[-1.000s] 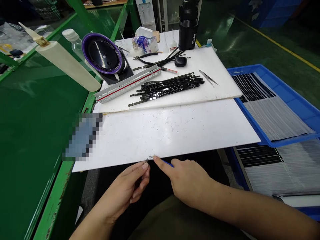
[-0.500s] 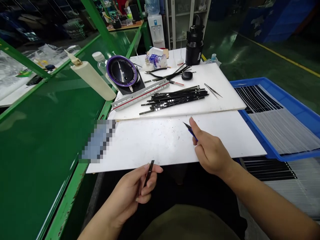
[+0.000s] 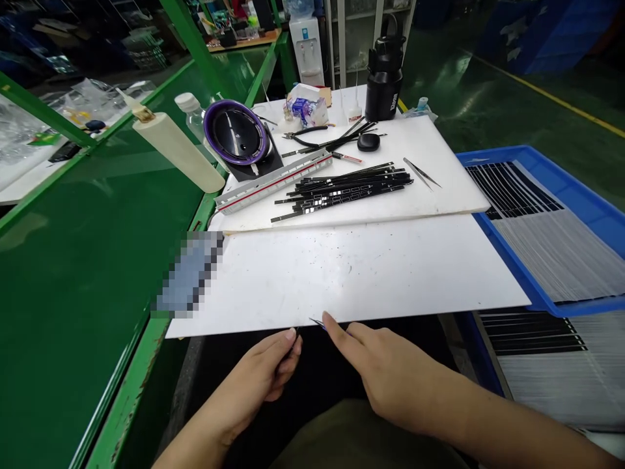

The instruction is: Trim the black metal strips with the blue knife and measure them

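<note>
My left hand (image 3: 263, 374) is closed, pinching a thin black strip (image 3: 289, 348) just below the near edge of the white board (image 3: 342, 273). My right hand (image 3: 385, 374) is closed on blue-handled tweezers (image 3: 318, 322), whose tip points left toward the strip's top end. The two hands sit close together over my lap. A pile of several black strips (image 3: 346, 185) lies on the farther white board (image 3: 430, 195).
A white ruler-like rail (image 3: 273, 182), steel tweezers (image 3: 422, 173), pliers (image 3: 305, 138), a purple-rimmed round device (image 3: 235, 132), a black bottle (image 3: 384, 78) and a white tube (image 3: 173, 146) lie beyond. A blue tray (image 3: 581, 202) of strips stands right. Green bench (image 3: 73, 260) lies left.
My right hand came back from over the board down to the near edge, bringing the tweezers' tip beside the strip. My left hand rose slightly toward the board's edge.
</note>
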Tool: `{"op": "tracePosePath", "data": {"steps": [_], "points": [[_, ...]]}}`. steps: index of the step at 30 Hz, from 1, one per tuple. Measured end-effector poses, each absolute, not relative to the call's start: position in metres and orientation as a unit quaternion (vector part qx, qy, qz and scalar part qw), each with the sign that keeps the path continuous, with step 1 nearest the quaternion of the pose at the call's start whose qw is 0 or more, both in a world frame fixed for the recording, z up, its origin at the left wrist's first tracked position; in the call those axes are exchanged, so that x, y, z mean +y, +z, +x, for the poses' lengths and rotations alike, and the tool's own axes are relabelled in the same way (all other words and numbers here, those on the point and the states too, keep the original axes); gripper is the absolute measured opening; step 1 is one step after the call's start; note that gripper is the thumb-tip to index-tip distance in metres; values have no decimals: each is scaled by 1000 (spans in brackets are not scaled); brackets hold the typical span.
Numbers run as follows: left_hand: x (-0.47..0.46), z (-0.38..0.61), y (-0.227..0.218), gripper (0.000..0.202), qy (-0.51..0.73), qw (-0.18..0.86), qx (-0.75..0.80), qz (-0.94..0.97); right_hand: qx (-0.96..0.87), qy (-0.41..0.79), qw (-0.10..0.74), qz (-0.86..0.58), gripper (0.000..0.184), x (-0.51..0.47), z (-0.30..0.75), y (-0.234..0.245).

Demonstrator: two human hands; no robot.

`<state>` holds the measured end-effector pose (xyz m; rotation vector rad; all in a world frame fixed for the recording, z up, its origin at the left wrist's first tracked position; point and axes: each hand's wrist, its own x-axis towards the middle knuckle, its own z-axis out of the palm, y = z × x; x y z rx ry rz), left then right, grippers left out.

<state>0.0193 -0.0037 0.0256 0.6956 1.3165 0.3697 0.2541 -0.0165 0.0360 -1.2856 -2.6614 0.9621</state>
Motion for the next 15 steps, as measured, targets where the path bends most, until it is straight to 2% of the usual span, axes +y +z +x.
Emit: {"op": "tracePosePath", "data": {"steps": [5, 15], "points": [[-3, 17, 21, 44, 150, 685, 631, 332, -876, 259, -6, -408, 87, -13, 250, 22], [-3, 17, 18, 48, 147, 661, 650, 345, -886, 243, 26, -395, 83, -10, 242, 19]]}}
